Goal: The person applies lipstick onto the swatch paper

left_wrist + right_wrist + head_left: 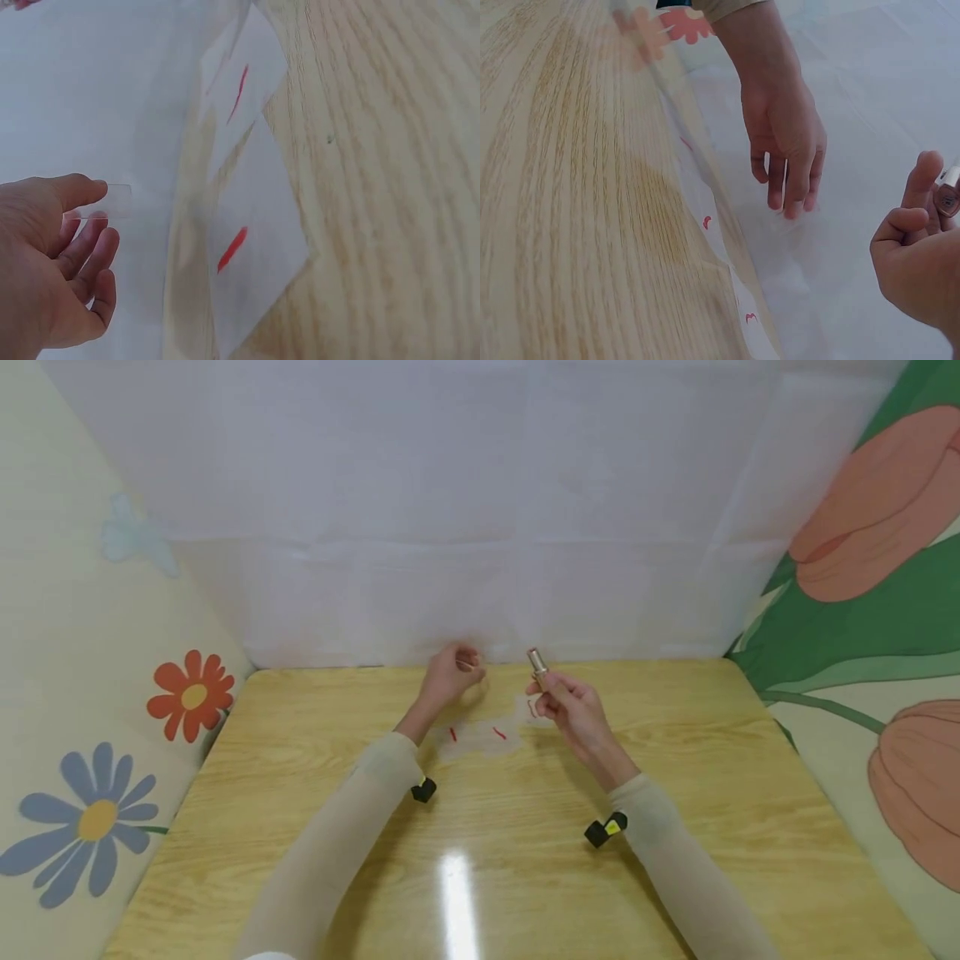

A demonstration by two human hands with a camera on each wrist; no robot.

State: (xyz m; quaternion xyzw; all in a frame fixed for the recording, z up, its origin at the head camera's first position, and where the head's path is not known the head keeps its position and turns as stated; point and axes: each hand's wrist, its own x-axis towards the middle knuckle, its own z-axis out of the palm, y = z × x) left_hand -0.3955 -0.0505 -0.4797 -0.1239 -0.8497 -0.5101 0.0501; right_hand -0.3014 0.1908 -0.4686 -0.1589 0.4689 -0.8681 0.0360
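Note:
My right hand (576, 708) grips a silvery lipstick (537, 663) by its lower part, its red tip pointing up and away. In the right wrist view only part of the lipstick (949, 193) shows at the right edge. To the left, my left hand (450, 677) pinches a small clear cap (120, 201) between thumb and fingers, above the table's far edge. Below and between the hands lie pieces of white paper (474, 745), each with a short red stroke. In the left wrist view a red stroke (232, 250) stands out on the nearer paper.
The wood-grain table (517, 860) reaches back to a white cloth (480, 510) hanging behind it. Flower-patterned panels (45, 677) flank both sides. A bright light reflection lies on the front of the table.

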